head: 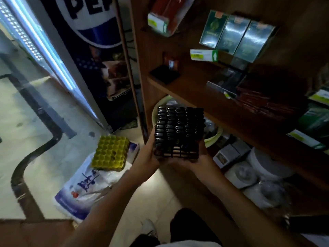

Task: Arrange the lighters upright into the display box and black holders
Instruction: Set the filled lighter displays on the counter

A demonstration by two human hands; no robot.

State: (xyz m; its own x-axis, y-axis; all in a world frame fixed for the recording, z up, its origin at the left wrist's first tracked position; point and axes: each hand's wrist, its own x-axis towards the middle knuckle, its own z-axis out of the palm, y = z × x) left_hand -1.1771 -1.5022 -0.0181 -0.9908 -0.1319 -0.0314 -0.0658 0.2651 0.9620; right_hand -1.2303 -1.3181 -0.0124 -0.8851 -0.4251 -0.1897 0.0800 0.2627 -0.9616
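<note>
Now both hands carry the black holder [177, 138] in mid-air in front of the shelf [187, 90]: left hand [148, 154] grips its left side, right hand [201, 157] curls under the right corner. Risk: any tilt w/ the near cells empty and lighters [178, 122] could slide out or topple. Lighters stand upright in tight rows, dark caps up, filling approx the far part of the grid

Two bare forearms, without sleeves, watch or rings, lead to the left hand [148, 154] and right hand [201, 158]. Below them show dark trousers [194, 227], the edge of a white top [188, 244] and a pale shoe [148, 227].
</note>
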